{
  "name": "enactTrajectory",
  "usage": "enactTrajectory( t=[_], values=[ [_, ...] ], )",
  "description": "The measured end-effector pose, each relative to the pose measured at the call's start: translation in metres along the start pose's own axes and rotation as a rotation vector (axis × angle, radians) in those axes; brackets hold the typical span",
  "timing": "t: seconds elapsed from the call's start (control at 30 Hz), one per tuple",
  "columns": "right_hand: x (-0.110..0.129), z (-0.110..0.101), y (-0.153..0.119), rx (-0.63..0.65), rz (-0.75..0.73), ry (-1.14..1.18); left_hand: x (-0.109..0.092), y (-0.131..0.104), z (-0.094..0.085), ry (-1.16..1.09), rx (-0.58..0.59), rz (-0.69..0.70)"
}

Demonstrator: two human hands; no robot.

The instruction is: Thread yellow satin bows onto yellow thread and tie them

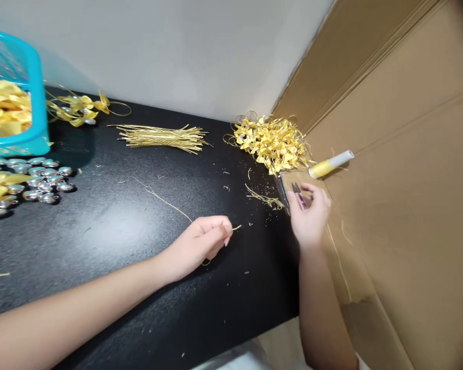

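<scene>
My left hand is closed in a pinch over the black table. Between thumb and fingers it grips a thin gold cord; a short end sticks out past the fingertips, and the longer part trails back over the tabletop with a small loop in it. At the table's right edge, my right hand is closed around a pair of small thread snips, whose dark blades point up and away. Cut gold cord scraps lie just left of that hand.
A heap of yellow ribbon flowers sits behind my right hand, beside a yellow-and-white thread spool. A bundle of gold cords lies farther back. At left are a turquoise basket and silver beads. Cardboard walls the right side.
</scene>
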State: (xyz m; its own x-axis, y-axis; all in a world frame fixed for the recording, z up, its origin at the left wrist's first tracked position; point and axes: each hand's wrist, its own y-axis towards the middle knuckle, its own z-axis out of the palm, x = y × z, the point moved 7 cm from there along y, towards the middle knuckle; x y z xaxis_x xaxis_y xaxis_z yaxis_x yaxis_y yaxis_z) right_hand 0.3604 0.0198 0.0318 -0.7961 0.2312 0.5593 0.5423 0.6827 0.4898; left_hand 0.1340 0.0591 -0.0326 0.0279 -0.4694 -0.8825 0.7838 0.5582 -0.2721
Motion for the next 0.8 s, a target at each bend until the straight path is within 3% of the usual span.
enactTrajectory(
  t=[0.07,0.17,0.57,0.7,0.8],
  values=[
    [-0.026,-0.008,0.003,-0.065,0.177,-0.232,0.000,0.000,0.000,0.014,0.008,0.007],
    [-0.047,-0.007,0.004,-0.006,0.306,-0.384,0.001,0.000,-0.001,0.028,-0.001,0.017],
    [-0.057,-0.005,0.006,0.033,0.344,-0.426,0.000,-0.002,0.001,-0.028,0.042,0.039],
    [-0.041,-0.004,0.008,-0.023,0.244,-0.182,0.002,-0.001,0.001,-0.059,0.041,0.022],
    [-0.018,0.012,0.001,0.113,0.161,0.233,0.002,-0.001,0.001,-0.079,0.036,0.020]
  ],
)
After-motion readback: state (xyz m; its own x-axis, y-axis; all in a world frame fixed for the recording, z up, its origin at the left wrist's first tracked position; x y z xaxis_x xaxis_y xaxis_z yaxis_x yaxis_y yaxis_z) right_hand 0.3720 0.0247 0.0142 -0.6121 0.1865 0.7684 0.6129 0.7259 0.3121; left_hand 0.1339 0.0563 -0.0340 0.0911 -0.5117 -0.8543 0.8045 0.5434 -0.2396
